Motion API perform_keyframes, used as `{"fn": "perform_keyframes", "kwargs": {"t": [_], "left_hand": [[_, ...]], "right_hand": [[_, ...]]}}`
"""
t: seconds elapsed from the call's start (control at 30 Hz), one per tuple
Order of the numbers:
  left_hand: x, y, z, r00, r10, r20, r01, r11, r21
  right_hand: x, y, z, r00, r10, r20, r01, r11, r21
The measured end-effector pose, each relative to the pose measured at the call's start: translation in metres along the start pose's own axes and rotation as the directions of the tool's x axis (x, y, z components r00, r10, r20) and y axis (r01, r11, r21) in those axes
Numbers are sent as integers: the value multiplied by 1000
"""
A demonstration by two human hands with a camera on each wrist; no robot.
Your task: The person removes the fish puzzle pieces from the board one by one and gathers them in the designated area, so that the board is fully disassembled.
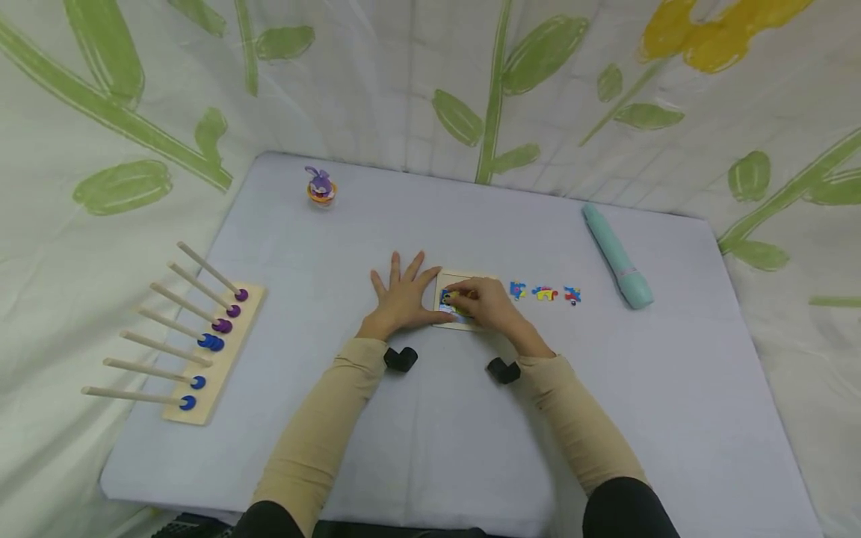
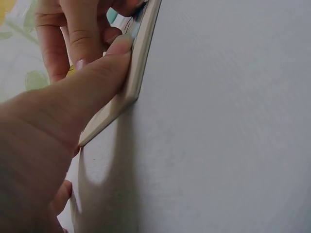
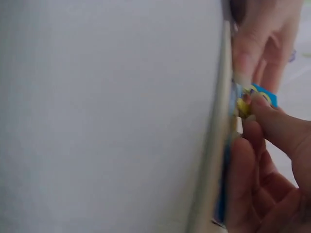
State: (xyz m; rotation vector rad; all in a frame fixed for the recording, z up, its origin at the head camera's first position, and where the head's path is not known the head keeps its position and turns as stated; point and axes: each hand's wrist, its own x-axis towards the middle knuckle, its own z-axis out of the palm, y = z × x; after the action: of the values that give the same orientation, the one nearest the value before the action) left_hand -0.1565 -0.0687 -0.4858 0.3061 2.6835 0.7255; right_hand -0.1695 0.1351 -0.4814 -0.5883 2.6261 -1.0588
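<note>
A small wooden puzzle tray (image 1: 471,274) with a light rim lies between the two hands, some coloured pieces inside it. My left hand (image 1: 402,299) has its fingers spread on the tabletop, while its thumb (image 2: 104,73) presses on the tray's rim. Over the tray, my right hand (image 1: 494,305) pinches a blue and yellow puzzle piece (image 3: 266,93) between thumb and fingers. That piece is tilted near the left thumb, and the right hand hides much of the tray. To the right lie three loose puzzle pieces (image 1: 545,293) in a row.
At the left stands a wooden peg board (image 1: 232,359) with slanting rods and blue and purple rings. A purple rabbit-like toy (image 1: 321,187) is at the back left. A mint-green tube-shaped object (image 1: 615,254) lies at the back right. Painted cloth (image 1: 377,90) hangs behind the table.
</note>
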Motion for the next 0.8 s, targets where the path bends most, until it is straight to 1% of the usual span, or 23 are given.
{"fn": "perform_keyframes", "kwargs": {"t": [0.07,0.13,0.2,0.23,0.3,0.37,0.43,0.5,0.6,0.67,0.73,0.8], "left_hand": [[0,1,-1,1000,-10,-4,10,1000,4],[0,2,-2,1000,-23,-4,23,1000,17],[-1,3,-2,1000,-31,-5,31,999,25],[-1,3,-1,1000,-31,-3,31,999,24],[-2,2,-2,1000,-26,3,26,1000,18],[-2,2,-3,1000,-13,7,13,1000,5],[-2,0,-5,1000,-2,5,2,1000,-2],[-3,-2,-6,1000,1,2,-1,1000,-1],[-3,-4,-7,1000,-2,14,2,1000,-2],[-3,-4,-6,1000,0,29,0,1000,0],[-3,-3,-5,999,8,45,-8,1000,1],[-3,-1,-4,998,17,59,-17,1000,-2]], "right_hand": [[2,0,-4,997,67,39,-70,993,99],[3,0,-10,986,152,72,-164,965,204],[1,0,-18,971,229,70,-239,932,272],[-2,2,-25,966,251,57,-256,924,285],[-10,4,-42,959,284,5,-274,921,279],[-24,11,-63,949,313,-42,-294,924,244],[-37,18,-81,928,371,-47,-353,911,212],[-48,24,-92,906,422,-10,-413,892,184],[-56,31,-95,880,468,85,-475,866,155],[-58,34,-91,869,478,124,-493,855,163],[-59,36,-86,860,492,132,-509,843,173],[-61,37,-81,849,516,110,-528,830,180]]}}
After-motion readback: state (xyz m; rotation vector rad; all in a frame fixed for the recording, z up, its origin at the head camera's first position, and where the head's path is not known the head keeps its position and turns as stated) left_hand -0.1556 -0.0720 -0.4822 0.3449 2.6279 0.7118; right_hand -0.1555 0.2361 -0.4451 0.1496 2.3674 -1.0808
